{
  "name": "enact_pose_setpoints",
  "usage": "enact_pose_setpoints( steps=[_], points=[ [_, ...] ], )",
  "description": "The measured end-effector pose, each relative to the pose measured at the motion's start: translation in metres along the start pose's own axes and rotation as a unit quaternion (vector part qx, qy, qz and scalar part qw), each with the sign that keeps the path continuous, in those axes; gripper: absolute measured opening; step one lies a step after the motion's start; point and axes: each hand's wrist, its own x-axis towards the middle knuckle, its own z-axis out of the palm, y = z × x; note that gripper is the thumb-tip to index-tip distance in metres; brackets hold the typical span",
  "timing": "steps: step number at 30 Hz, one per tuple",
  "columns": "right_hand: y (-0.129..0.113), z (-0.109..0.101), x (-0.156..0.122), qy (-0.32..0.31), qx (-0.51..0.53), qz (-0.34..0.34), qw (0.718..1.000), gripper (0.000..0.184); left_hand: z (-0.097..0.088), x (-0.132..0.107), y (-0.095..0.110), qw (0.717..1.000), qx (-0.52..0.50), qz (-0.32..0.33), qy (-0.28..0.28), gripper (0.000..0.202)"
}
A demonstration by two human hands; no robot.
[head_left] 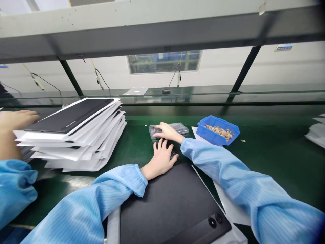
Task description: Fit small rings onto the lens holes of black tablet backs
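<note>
My left hand (pixel 162 158) lies with its fingers spread, reaching past the top edge of a black tablet-like back panel (pixel 167 203) with two round camera rings. Small dark pieces in clear plastic (pixel 174 155) show beside its fingers. Just beyond, my right hand (pixel 167 132) has its fingers bent together over clear plastic packaging (pixel 181 128) with dark strips in it. A thin dark edge shows at those fingertips; what they grip is not clear. The panel rests on white sheets in front of me.
A tall stack of black panels (pixel 73 117) between white sheets stands on the left, with another person's hand (pixel 20 118) beside it. Right of my hands, a blue bin (pixel 210 135) holds small tan pieces (pixel 222 132). A shelf (pixel 162 37) spans overhead.
</note>
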Motion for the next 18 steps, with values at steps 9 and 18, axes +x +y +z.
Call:
enact_pose_setpoints(
  steps=[9,18],
  points=[
    [0.018,0.020,0.015,-0.017,0.024,0.040,0.999,0.031,0.000,-0.001,0.001,0.999,0.007,-0.035,-0.040,0.053],
    [0.030,0.025,0.034,-0.004,0.033,0.080,0.996,0.032,-0.004,0.000,0.004,0.997,0.017,-0.039,-0.060,0.057]
  ],
)
